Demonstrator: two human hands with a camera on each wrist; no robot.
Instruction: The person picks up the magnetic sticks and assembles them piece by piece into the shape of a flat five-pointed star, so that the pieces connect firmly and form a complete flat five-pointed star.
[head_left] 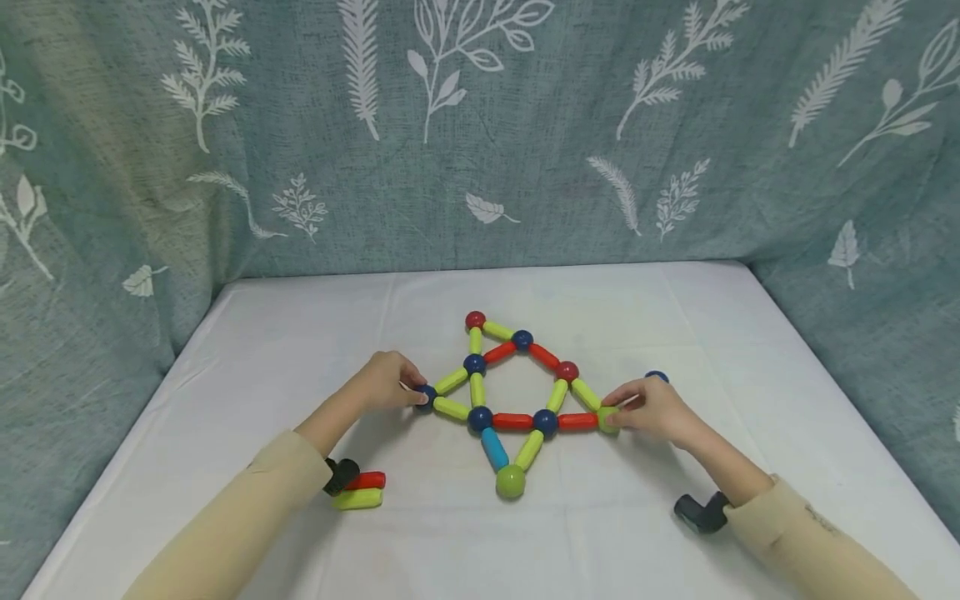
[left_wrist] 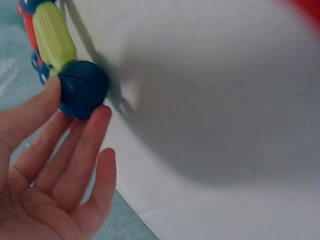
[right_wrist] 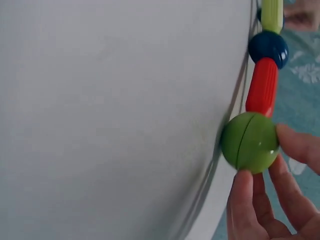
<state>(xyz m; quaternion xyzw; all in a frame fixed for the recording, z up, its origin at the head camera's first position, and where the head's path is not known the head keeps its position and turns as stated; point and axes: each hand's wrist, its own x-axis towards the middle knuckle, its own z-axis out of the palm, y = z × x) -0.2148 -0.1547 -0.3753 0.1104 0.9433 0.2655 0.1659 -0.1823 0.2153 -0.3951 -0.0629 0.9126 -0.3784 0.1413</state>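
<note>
A flat figure of colored rods and balls lies mid-table, a five-sided ring with triangles on its sides. My left hand (head_left: pixel 386 383) pinches the dark blue ball (left_wrist: pixel 82 90) at the figure's left corner between thumb and fingertips. At the opposite corner, my right hand (head_left: pixel 651 410) pinches a green ball (right_wrist: pixel 251 142), joined to a red rod (right_wrist: pixel 262 87). The front triangle ends in another green ball (head_left: pixel 511 482), reached by a blue rod (head_left: pixel 494 450) and a yellow-green rod (head_left: pixel 529 451). A red ball (head_left: pixel 476 320) tops the far triangle.
A loose red rod (head_left: pixel 367 480) and yellow-green rod (head_left: pixel 357 499) lie by the left forearm. Partly hidden behind the right hand is a blue ball (head_left: pixel 657 377). White cloth covers the table (head_left: pixel 600 533); a patterned teal curtain (head_left: pixel 480 167) stands behind it.
</note>
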